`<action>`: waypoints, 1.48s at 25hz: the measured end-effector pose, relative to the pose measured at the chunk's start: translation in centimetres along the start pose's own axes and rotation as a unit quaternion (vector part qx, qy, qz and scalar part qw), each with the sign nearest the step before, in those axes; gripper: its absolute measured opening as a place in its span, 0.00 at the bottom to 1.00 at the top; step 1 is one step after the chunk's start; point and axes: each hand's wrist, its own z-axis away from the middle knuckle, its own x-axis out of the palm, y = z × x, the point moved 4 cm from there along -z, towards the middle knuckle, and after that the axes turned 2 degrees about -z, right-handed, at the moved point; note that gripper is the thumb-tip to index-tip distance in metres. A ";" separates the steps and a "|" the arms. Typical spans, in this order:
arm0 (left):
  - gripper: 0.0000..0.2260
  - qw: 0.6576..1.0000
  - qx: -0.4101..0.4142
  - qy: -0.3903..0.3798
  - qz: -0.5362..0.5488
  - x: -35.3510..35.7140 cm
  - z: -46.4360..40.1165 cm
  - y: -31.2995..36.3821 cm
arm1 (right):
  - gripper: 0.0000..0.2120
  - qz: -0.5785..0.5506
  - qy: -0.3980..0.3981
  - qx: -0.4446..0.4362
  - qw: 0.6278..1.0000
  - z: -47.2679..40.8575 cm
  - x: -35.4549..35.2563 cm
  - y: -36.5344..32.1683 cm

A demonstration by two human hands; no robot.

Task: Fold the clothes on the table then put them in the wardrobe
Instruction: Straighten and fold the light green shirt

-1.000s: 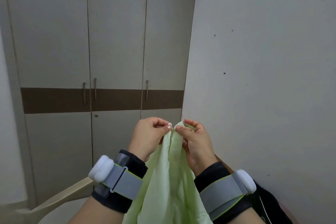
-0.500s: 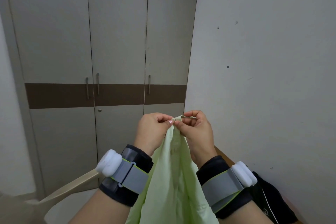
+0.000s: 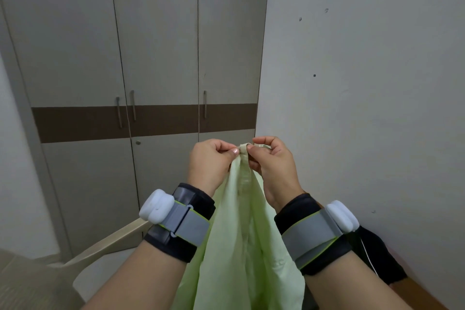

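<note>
Pinching one bunched edge, left hand (image 3: 210,162) and right hand (image 3: 273,161) raise the green garment (image 3: 241,246) (hem cut off below)

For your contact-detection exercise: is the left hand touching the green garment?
Touching. The head view shows the left hand pinching the green garment's top edge between thumb and fingers.

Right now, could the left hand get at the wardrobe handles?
Probably not: the left hand pinches the green garment with the right hand, and the handles sit beyond it.

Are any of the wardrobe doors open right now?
No, all the wardrobe doors are shut behind the green garment.
</note>
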 end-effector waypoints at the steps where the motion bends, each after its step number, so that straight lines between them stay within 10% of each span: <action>1: 0.02 1.000 -0.005 -0.006 0.009 0.0 0.1 0.1 | 0.09 -0.016 -0.005 0.009 1.000 0.0 -0.1 0.0; 10: 0.05 0.988 -0.064 -0.110 0.086 0.4 1.0 0.8 | 0.11 0.142 -0.015 -0.043 0.989 0.0 0.2 -0.3; 16: 0.10 0.999 -0.050 -0.017 0.010 0.1 0.5 -0.2 | 0.11 0.223 0.034 -0.061 0.972 0.3 0.8 0.0; 24: 0.09 0.939 0.091 -0.012 -0.330 0.5 1.2 1.5 | 0.18 0.122 0.064 0.042 0.990 0.1 0.4 0.7; 30: 0.11 0.988 -0.006 -0.102 -0.112 0.5 -0.1 -0.9 | 0.10 -0.110 -0.010 0.226 0.968 0.4 -0.3 1.2; 33: 0.11 0.995 -0.046 -0.067 -0.060 0.6 -0.5 -1.5 | 0.06 0.096 -0.009 0.092 0.991 0.4 -0.2 0.8; 37: 0.11 0.998 -0.039 -0.013 -0.050 -0.3 -1.2 -1.3 | 0.06 0.415 -0.056 -0.033 0.907 2.1 1.0 1.2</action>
